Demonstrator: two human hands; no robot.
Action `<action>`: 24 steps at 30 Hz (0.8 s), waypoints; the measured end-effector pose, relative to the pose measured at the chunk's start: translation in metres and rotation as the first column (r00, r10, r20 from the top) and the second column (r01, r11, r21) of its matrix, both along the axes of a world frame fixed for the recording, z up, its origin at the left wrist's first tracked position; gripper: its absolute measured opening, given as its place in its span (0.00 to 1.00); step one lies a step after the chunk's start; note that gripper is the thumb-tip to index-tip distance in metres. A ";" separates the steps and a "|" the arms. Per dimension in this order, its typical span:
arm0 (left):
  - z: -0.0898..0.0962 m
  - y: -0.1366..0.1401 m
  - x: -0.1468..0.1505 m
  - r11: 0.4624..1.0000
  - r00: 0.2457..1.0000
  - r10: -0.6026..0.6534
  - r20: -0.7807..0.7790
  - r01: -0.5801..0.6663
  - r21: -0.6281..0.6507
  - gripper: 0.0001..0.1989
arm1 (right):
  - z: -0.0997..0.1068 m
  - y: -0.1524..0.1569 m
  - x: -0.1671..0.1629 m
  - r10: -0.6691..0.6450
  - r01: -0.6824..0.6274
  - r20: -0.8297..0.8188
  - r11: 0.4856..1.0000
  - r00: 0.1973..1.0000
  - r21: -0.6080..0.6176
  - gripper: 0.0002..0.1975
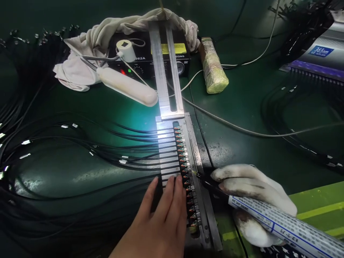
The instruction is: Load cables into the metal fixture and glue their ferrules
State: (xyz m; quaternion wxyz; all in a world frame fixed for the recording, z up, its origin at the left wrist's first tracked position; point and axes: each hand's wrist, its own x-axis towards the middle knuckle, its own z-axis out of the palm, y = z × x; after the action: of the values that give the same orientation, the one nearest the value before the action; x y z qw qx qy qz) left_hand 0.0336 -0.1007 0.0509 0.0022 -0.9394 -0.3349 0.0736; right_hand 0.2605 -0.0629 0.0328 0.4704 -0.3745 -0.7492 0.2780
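My bare left hand (161, 218) lies with fingers stretched over the black cables (145, 175) and the metal fixture (197, 157). Its fingertips rest beside a row of small connectors (182, 154) seated along the fixture. In a white glove with dark-stained fingertips, my right hand (258, 190) is closed around a printed white tube (285, 224) with a black nozzle (215, 184). That nozzle points left, its tip close to the connectors near my left fingertips; whether it touches one I cannot tell. Part of the fixture is hidden under my left hand.
A white rounded lamp (129, 87) hangs over bright light at the fixture's upper end. Behind stand a black control box (146, 68), a draped cloth (107, 30) and a wrapped block (213, 68). Cable bundles (16, 154) lie left; a 365nm lamp unit (319, 50) stands right.
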 end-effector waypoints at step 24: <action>0.000 0.000 -0.002 1.000 0.999 -0.005 0.052 0.005 0.000 0.23 | -0.007 0.002 0.000 0.077 -0.075 0.067 0.997 0.995 -0.033 0.12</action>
State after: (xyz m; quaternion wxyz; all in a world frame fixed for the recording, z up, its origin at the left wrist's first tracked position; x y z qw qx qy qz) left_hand 0.0311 -0.1010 0.0512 -0.0065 -0.9418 -0.3324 0.0492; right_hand 0.2609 -0.0607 0.0255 0.4278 -0.3622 -0.7742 0.2940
